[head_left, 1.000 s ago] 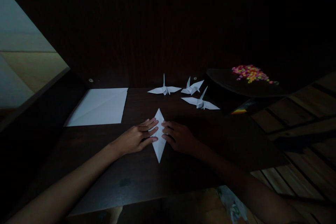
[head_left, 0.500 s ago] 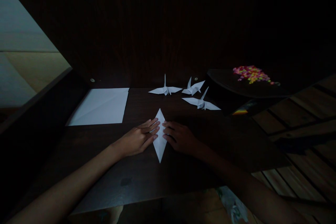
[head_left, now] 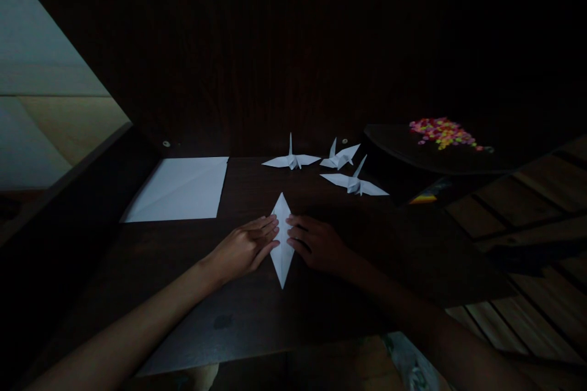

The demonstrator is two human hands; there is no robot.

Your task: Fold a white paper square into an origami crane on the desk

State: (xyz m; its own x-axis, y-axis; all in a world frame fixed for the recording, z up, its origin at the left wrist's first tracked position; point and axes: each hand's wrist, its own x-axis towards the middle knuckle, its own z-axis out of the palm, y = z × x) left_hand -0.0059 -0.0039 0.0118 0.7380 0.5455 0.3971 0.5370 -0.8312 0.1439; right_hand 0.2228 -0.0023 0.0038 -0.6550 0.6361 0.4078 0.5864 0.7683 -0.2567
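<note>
A white sheet folded into a narrow diamond, the folded paper (head_left: 283, 263), lies flat on the dark wooden desk with its points toward and away from me. My left hand (head_left: 245, 247) rests on its left edge, fingers stretched out and fingertips on the paper. From the other side my right hand (head_left: 316, 243) lays its spread fingertips on the right edge. Beyond the hands stand three white paper cranes: one crane (head_left: 292, 161) behind the diamond, another crane (head_left: 340, 157) to its right, and a nearer crane (head_left: 354, 185) in front of that one.
A white paper sheet (head_left: 178, 189) with a diagonal crease lies at the back left. On a dark rounded shelf (head_left: 389, 143) at the right sits a pile of small colourful pieces (head_left: 443, 132). Dark panels rise behind and at the left. Wooden slats (head_left: 541, 195) show at the right.
The whole view has shifted slightly. Both hands stay at the diamond's edges, with the left fingers drawn a little outward from its middle.
</note>
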